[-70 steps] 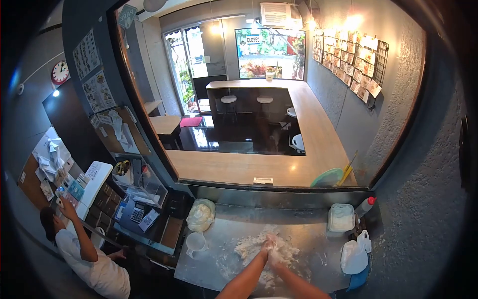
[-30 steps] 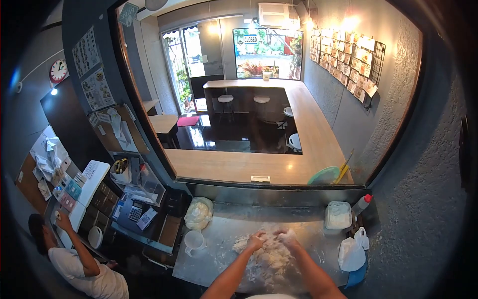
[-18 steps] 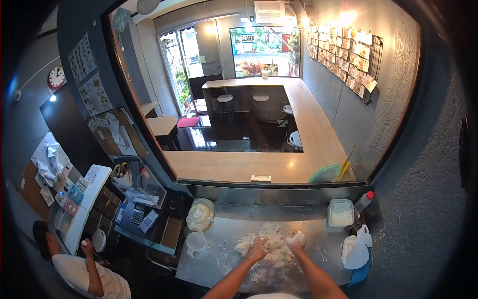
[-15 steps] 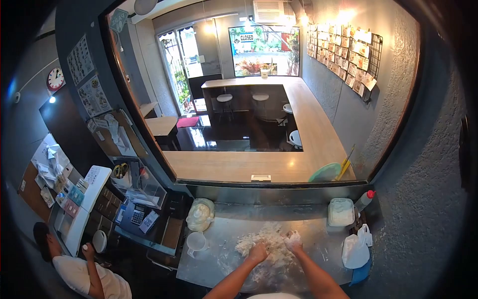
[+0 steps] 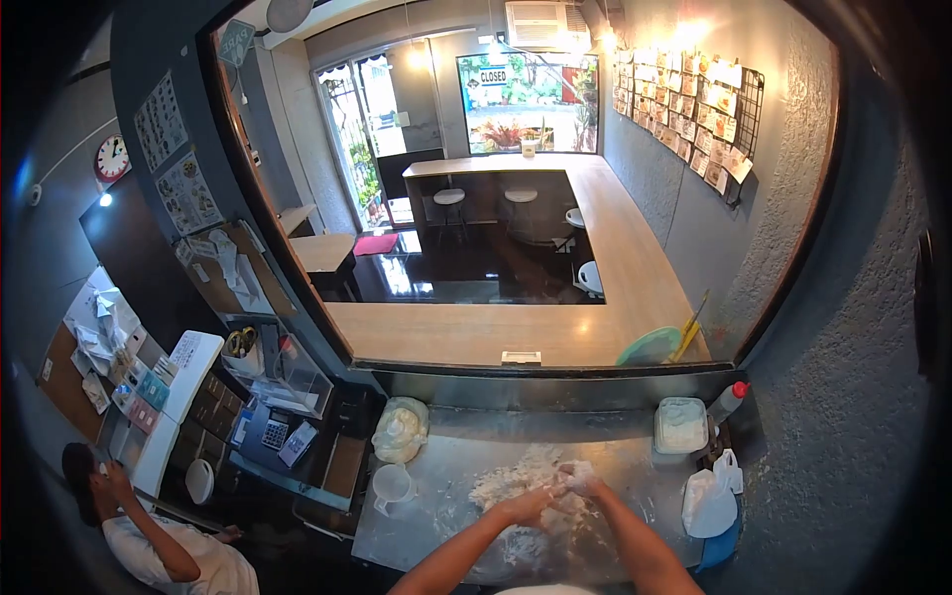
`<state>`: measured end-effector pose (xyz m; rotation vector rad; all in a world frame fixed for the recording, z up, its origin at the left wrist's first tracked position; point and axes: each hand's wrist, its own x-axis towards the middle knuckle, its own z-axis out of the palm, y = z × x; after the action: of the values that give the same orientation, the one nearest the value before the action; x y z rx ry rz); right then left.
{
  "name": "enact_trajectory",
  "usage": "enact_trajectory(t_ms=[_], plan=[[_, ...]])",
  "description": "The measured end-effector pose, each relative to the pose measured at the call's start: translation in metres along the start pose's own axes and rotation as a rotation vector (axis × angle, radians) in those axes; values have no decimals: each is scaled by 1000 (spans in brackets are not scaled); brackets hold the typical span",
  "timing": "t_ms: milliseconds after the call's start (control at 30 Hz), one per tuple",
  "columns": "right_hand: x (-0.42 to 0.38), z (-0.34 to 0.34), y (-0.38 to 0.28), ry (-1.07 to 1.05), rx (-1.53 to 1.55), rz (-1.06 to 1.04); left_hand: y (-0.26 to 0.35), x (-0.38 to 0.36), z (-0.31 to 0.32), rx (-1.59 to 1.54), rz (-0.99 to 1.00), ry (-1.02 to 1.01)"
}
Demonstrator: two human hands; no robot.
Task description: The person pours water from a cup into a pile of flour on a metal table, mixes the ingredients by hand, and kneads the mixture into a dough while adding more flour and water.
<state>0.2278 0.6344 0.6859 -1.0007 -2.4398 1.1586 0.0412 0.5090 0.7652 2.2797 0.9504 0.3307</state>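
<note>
A loose, crumbly heap of floury dough (image 5: 506,481) is spread over the steel worktop (image 5: 446,550). Just over its right part, my two hands meet. My left hand (image 5: 531,506) reaches across to the right, its closed fingers touching the fingers of the other hand. My right hand (image 5: 583,479) is curled and coated white with flour. Whatever lies between the fingers is hidden. To the left of the heap stands a clear measuring jug (image 5: 394,486), with a tied plastic bag of pale contents (image 5: 400,429) behind it.
At the right are a plastic tub of white powder (image 5: 681,426), a red-capped bottle (image 5: 727,402) and a white plastic bag (image 5: 708,503). A window frame (image 5: 555,369) borders the back. Another person (image 5: 178,555) is at lower left, near a desk with a calculator (image 5: 275,433).
My left hand has moved right and up from the heap to meet my right hand, which stays near its place. The other person has raised a hand to the head.
</note>
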Motion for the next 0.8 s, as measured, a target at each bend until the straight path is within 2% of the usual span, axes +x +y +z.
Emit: enact_trajectory(t_ms=[33,67,133,167,233,267,333,367,433,533,567,633,667,733,767,800], plan=[[-6,-7,-1,65,-49,-86,-4,-1,8,-127,-25,-35],[-7,-5,13,57,-54,-88,-2,-3,14,-131,-26,-27],[1,11,45,237,261,-25,-2,-10,23,-216,-101,166],[2,25,64,324,420,12,-8,-11,33,-220,-105,170],[-3,47,86,505,744,99,-27,-14,55,-258,-307,282],[-13,43,67,506,744,105,-26,-15,57,-263,-307,278],[-32,28,14,695,216,237,-22,-18,55,-200,-363,316],[-33,27,14,696,215,234,-11,-16,48,-198,-362,319],[-35,28,13,496,-93,499,13,-11,38,-479,-385,469],[-32,25,-35,581,33,600,3,6,58,-394,-391,506],[-32,30,-27,586,31,602,7,10,59,-393,-385,503],[-27,58,1,509,215,288,15,16,61,-148,-458,452],[-22,76,22,465,305,127,15,19,59,-145,-454,453],[-13,93,45,364,478,-202,11,20,55,-382,-367,622],[-15,70,35,190,-18,-164,10,14,50,-211,-523,474],[-20,61,19,188,-18,-165,7,6,46,-211,-525,475]])
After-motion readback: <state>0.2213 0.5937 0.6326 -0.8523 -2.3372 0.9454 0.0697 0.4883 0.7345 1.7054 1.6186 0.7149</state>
